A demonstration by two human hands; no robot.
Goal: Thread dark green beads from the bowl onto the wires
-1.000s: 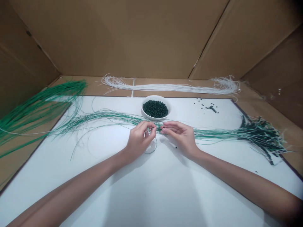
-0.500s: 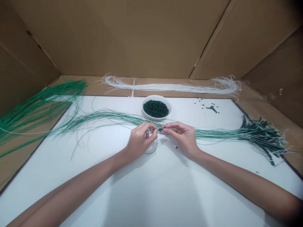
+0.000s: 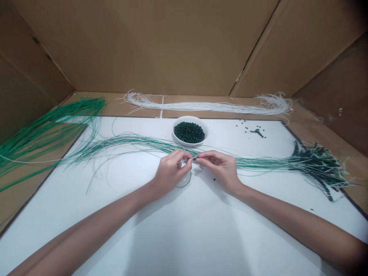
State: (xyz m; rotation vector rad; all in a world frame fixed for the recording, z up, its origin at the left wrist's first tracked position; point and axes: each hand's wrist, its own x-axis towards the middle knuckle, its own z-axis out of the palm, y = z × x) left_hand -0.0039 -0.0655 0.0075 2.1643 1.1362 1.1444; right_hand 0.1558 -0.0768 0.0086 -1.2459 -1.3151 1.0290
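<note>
In the head view my left hand (image 3: 173, 168) is closed in a pinch on a thin pale cord (image 3: 194, 157), whose short tip spans the small gap between my hands. My right hand (image 3: 220, 166) faces it, thumb and forefinger pressed together at that tip. A dark green bead showed at those right fingertips a moment ago; now the fingers cover it. Behind both hands lies a long bundle of green and white cords (image 3: 264, 163). Below my left hand a thin dark loop of cord (image 3: 184, 186) curves over the white board.
A white bowl (image 3: 174, 137) of dark green beads (image 3: 189, 132) stands beyond my hands. Loose beads (image 3: 258, 132) lie to its right. White cords (image 3: 215, 107) stretch along the back, green strands (image 3: 43, 126) at left. Beaded ends (image 3: 319, 165) fan out right. Cardboard walls (image 3: 149, 46) enclose the board.
My right fingertips have closed over the dark bead seen between them before, and the pale cord tip now shows between the hands. Both hands have barely shifted.
</note>
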